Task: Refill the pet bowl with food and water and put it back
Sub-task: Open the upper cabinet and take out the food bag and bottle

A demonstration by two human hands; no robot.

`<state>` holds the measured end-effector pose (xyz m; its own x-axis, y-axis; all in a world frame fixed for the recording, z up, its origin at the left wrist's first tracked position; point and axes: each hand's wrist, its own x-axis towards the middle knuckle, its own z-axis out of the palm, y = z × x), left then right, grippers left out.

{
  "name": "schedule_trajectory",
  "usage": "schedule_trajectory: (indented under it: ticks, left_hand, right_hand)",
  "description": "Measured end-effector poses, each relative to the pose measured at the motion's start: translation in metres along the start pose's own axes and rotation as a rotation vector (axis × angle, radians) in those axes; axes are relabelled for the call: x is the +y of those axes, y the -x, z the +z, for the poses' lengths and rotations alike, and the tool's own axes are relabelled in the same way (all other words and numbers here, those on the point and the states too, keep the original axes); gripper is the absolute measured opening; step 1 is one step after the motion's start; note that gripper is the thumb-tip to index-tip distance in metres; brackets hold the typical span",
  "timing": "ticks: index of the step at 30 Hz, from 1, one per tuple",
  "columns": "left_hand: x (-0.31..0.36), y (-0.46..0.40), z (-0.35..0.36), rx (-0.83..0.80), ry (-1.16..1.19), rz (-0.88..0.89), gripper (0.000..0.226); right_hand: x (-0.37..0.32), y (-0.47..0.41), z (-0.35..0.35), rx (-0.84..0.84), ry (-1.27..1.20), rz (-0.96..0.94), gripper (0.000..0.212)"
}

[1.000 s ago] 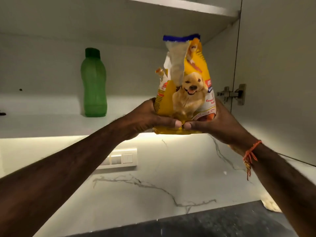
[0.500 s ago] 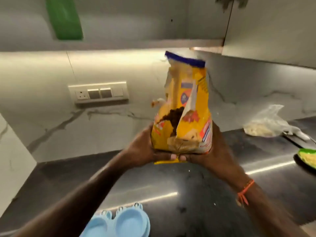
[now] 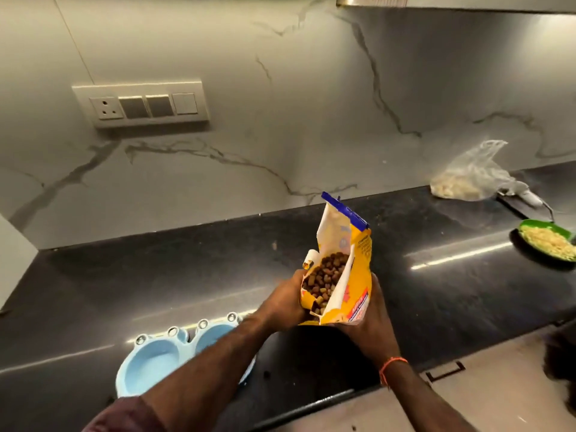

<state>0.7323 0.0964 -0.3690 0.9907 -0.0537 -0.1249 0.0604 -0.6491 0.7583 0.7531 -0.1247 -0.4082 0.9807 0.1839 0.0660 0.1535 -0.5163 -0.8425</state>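
Head view: both hands hold the yellow pet-food bag (image 3: 341, 275) upright above the dark counter (image 3: 452, 291). The left hand (image 3: 285, 299) grips its left side and the right hand (image 3: 367, 310) cups and grips its right side and base. The bag's top is torn open, and brown kibble (image 3: 325, 277) fills it up to the tear.

The step in hand looks like bringing the bag over to pour. To do it well, carry the bag left and nearer until the torn mouth sits over one well, then tip slowly, with the right hand lifting the base while the left steers the opening, so that the pieces do not spill onto the counter.

The blue double pet bowl (image 3: 156, 363) sits on the counter at near left, partly hidden by the left forearm. Its two wells appear empty.

At far right, a clear plastic bag (image 3: 470, 179) holds pale contents, and a green dish (image 3: 547, 241) holds pale shredded food.
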Motion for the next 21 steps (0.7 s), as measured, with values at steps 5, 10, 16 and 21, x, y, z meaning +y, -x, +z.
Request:
schedule_trajectory:
  ticks: [5, 10, 16, 21]
  left_hand:
    - [-0.007, 0.002, 0.019, -0.061, -0.059, -0.035, 0.109]
    - [-0.005, 0.002, 0.014, -0.109, -0.064, 0.005, 0.118]
    - [0.008, 0.011, -0.007, -0.134, -0.103, 0.112, 0.148]
    - [0.034, 0.025, -0.049, -0.066, -0.176, 0.254, 0.154]
  right_hand:
    - [0.026, 0.011, 0.004, -0.093, 0.165, 0.025, 0.14]
    - [0.02, 0.017, 0.0, -0.106, 0.178, -0.024, 0.145]
    - [-0.008, 0.015, -0.001, -0.003, 0.199, -0.169, 0.147]
    - [-0.058, 0.004, -0.007, 0.103, 0.193, -0.395, 0.148]
